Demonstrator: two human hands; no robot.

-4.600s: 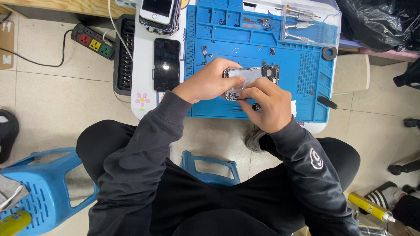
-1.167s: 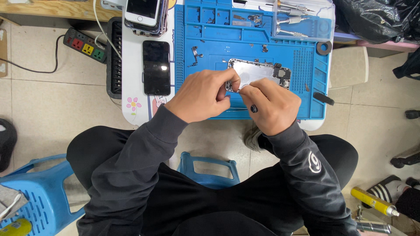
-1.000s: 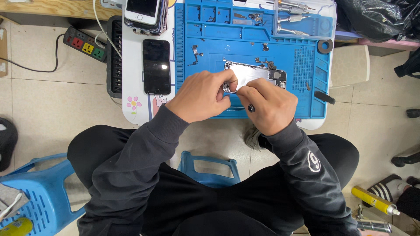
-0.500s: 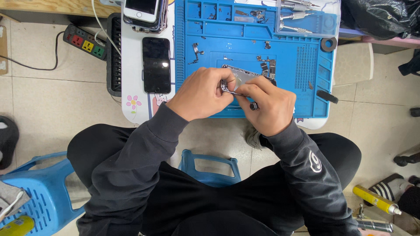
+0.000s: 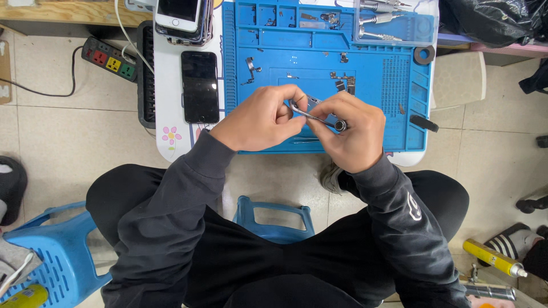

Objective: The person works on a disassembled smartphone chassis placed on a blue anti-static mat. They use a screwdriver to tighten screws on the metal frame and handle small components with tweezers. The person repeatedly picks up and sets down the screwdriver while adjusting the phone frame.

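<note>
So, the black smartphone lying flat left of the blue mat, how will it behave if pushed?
The black smartphone would probably slide rather than roll or tip, since it lies flat on the white table. Its glossy face looks slippery and likely fragile. It seems stiff.

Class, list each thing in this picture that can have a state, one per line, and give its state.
Left hand: fingers pinched on one end of the thin metal tool.
Right hand: closed round the tool's other end.
Thin metal tool: held above the blue mat, tilted.
Black phone: flat on the white table, screen dark.
Stacked phones: piled, top screen dark.
Power strip: on the floor, sockets free.
Blue mat: flat, small parts scattered on it.
</note>
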